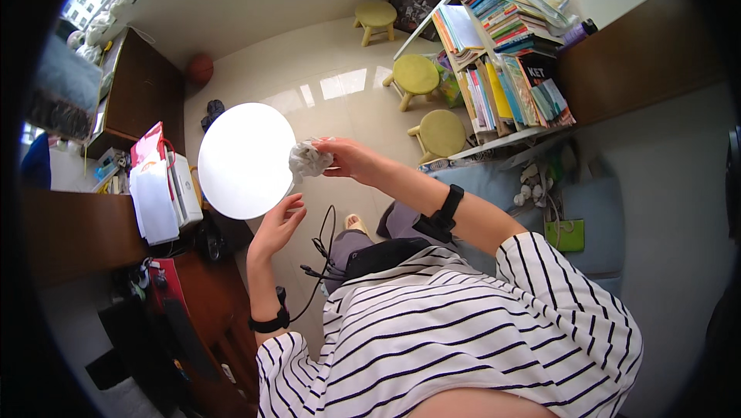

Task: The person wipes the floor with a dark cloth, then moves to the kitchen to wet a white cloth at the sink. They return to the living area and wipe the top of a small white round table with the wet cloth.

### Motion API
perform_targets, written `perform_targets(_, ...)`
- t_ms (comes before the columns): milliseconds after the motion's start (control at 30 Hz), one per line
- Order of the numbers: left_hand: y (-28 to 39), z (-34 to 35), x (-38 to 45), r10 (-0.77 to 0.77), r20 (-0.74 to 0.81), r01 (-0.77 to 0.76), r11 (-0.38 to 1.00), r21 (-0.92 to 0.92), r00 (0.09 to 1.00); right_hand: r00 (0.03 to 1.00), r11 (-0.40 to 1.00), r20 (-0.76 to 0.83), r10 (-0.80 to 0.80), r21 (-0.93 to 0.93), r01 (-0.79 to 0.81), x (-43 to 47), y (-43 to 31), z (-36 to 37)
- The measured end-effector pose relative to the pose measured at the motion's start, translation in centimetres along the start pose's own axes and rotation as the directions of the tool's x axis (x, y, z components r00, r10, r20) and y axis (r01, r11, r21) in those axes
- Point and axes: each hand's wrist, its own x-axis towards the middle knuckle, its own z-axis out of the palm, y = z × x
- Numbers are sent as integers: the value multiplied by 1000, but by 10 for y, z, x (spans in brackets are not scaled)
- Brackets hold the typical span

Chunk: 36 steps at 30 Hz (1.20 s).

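Observation:
A crumpled white cloth or tissue is held in the fingers of my right hand, at the right edge of a round white disc, perhaps a lamp or tabletop. Just below the disc's lower right edge is my left hand, its fingers apart and nothing in them. Whether its fingertips touch the rim I cannot tell. Dark straps circle both my forearms, and black cables hang by my waist.
Yellow round stools stand beside a shelf packed with books. A basketball lies by the wall near a dark cabinet. Papers and a white device are at the left. A blue-grey cushioned seat is at the right.

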Motion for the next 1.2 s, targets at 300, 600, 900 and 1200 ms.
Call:
perform_targets(300,36,-16,127,-247,-199,216,963,-162,948,973,975,63,221,-44,-219,124,-68,-127)
perform_targets(600,74,-44,176,-408,-269,326,896,-301,872,864,908,283,415,-190,-374,196,-113,-126)
perform_targets(900,49,-116,232,-374,-272,299,912,-280,887,961,956,54,271,-134,-262,236,-159,-159)
perform_targets(1200,54,-121,246,-322,-364,233,935,-268,874,967,966,49,251,-78,-247,240,-190,-167)
